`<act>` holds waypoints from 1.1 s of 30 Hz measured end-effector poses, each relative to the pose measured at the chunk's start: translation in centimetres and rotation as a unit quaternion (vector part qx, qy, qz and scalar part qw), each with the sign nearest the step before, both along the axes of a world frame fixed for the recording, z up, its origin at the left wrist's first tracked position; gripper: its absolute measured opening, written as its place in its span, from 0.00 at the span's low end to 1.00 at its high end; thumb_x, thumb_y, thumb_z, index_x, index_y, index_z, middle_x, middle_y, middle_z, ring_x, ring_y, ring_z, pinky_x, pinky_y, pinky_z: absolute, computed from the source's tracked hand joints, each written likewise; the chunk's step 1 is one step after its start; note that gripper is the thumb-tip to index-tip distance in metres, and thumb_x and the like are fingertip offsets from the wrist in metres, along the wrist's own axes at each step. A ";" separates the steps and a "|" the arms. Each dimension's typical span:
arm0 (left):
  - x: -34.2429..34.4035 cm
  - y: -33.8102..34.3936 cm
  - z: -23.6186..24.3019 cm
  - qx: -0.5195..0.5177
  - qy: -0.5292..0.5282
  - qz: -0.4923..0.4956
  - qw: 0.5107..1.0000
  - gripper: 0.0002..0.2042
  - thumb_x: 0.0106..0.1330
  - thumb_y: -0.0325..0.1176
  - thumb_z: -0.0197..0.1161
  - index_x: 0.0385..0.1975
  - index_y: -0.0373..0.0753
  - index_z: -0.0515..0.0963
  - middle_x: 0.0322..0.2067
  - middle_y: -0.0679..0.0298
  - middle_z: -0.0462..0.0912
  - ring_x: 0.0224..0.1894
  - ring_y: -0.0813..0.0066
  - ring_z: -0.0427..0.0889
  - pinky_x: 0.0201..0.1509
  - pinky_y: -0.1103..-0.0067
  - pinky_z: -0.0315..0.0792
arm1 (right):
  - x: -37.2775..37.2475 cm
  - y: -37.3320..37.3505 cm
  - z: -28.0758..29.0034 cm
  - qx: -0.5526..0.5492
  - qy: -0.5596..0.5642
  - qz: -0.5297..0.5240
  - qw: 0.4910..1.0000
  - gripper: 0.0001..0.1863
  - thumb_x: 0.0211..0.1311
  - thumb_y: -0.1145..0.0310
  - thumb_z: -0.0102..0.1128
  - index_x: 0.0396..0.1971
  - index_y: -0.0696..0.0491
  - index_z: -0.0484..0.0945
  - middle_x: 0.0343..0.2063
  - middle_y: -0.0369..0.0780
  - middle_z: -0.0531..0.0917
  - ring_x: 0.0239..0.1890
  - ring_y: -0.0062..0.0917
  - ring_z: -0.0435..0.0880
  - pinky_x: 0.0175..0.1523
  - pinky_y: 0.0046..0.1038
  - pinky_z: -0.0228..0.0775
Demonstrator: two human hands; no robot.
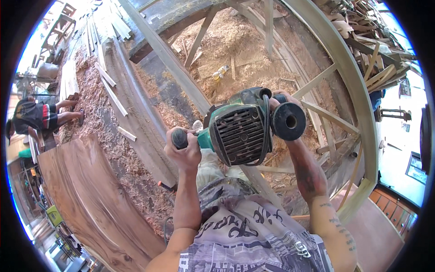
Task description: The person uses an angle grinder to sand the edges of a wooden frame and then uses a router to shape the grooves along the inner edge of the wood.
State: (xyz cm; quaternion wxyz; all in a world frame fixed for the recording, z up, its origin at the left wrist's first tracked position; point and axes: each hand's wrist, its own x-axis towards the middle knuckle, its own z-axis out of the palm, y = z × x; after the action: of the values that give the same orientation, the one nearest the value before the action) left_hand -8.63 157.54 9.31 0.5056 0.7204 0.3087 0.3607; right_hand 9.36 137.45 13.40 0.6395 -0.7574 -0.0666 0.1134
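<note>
A green and black power tool [242, 131] with a slotted grille is held in front of my body, between both hands. Its exact kind is not clear from this angle. My left hand [183, 149] is closed round the tool's rounded dark handle [179, 138] on the left. On the other side, my right hand [276, 100] grips the tool behind a black disc [288, 121] with a hole, which hides most of the fingers. Under and beyond the tool lies a large wooden frame [317, 84] with a curved outer rail [366, 104] and slanting struts.
Wood shavings [240, 34] cover the ground. Wooden strips [108, 90] lie at the left, near a wide brown slab [95, 195]. Scrap wood [376, 68] is piled at the far right. Another person [41, 115] is at the far left. A small bottle [220, 72] lies among the shavings.
</note>
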 end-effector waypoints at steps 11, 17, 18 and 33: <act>1.1 1.3 0.5 -0.022 0.017 0.018 0.999 0.05 0.59 0.21 0.58 0.34 0.32 0.76 0.25 0.62 0.83 0.26 0.80 0.81 0.35 0.81 0.76 | 2.6 0.7 -4.7 0.016 -0.041 0.052 0.998 0.11 0.57 0.66 0.73 0.33 0.56 0.81 0.30 0.31 0.81 0.31 0.11 0.77 0.37 0.17 0.70; 1.9 1.9 0.9 -0.033 0.017 0.037 0.999 0.04 0.59 0.21 0.58 0.33 0.32 0.76 0.24 0.63 0.83 0.26 0.81 0.80 0.34 0.82 0.75 | 3.9 2.3 -5.5 0.111 -0.032 0.044 0.992 0.12 0.53 0.66 0.74 0.30 0.59 0.84 0.26 0.33 0.84 0.30 0.14 0.79 0.36 0.21 0.71; 2.0 2.1 1.1 -0.050 0.019 0.047 0.997 0.04 0.59 0.21 0.58 0.33 0.31 0.76 0.24 0.63 0.83 0.26 0.81 0.80 0.34 0.82 0.75 | 3.9 3.2 -4.4 0.125 -0.018 0.049 0.991 0.13 0.53 0.65 0.73 0.30 0.59 0.84 0.25 0.33 0.84 0.30 0.14 0.78 0.36 0.21 0.71; 5.3 7.0 -0.4 0.019 -0.026 0.075 0.997 0.02 0.57 0.23 0.60 0.29 0.32 0.75 0.21 0.69 0.75 0.24 0.84 0.72 0.30 0.82 0.69 | 8.9 8.7 -4.8 -0.051 -0.224 0.076 0.970 0.18 0.55 0.58 0.69 0.27 0.62 0.83 0.19 0.36 0.82 0.22 0.17 0.79 0.29 0.25 0.72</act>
State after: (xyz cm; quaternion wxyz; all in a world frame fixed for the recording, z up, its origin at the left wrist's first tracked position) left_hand -3.33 164.55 8.91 0.4716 0.6950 0.3414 0.4218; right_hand 18.23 146.13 8.63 0.5584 -0.7878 -0.2597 -0.0079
